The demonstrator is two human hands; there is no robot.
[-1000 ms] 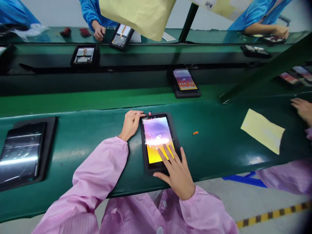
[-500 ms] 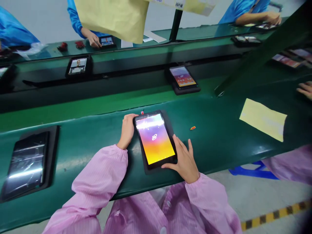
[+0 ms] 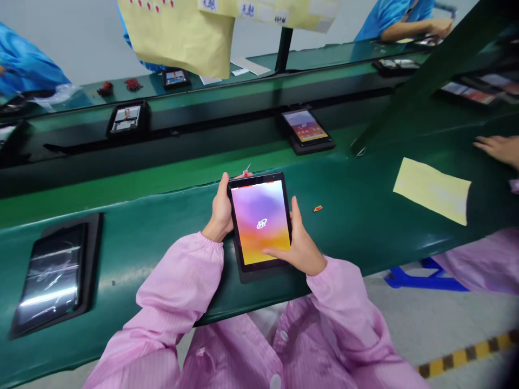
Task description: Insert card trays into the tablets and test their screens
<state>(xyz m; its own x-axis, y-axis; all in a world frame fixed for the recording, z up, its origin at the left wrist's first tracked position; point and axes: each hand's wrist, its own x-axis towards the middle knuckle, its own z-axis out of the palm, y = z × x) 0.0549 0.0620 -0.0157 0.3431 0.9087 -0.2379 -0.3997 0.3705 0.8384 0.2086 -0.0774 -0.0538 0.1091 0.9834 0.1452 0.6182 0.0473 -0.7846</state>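
Pink striped smock sleeves (image 3: 178, 281) enter the head view from below and end in two bare hands above a green belt table (image 3: 121, 275). Left hand (image 3: 221, 208): fingers (image 3: 224, 186) closed around the long left edge of a black-framed tablet (image 3: 259, 221). Right hand (image 3: 294, 240): fingers (image 3: 294, 208) closed on the opposite edge, with the thumb (image 3: 279, 252) lying across the lower screen. The tablet is gripped between both hands, over a black tray (image 3: 245, 275) on the table; its lit screen shows a purple-to-orange gradient with a white logo. A small red-and-white part (image 3: 245, 173) sits just beyond the left hand; a small orange piece (image 3: 318, 208) lies on the table to the right. Farther right, a yellow paper sheet (image 3: 432, 190) lies near a co-worker's hand (image 3: 497, 149). Left of the hands, a dark second tablet (image 3: 52, 275) lies in its tray. On the farther belt: a lit third tablet (image 3: 305, 127) and an open tablet housing (image 3: 125, 119). Beyond it, a blue-sleeved co-worker (image 3: 401, 21) works.
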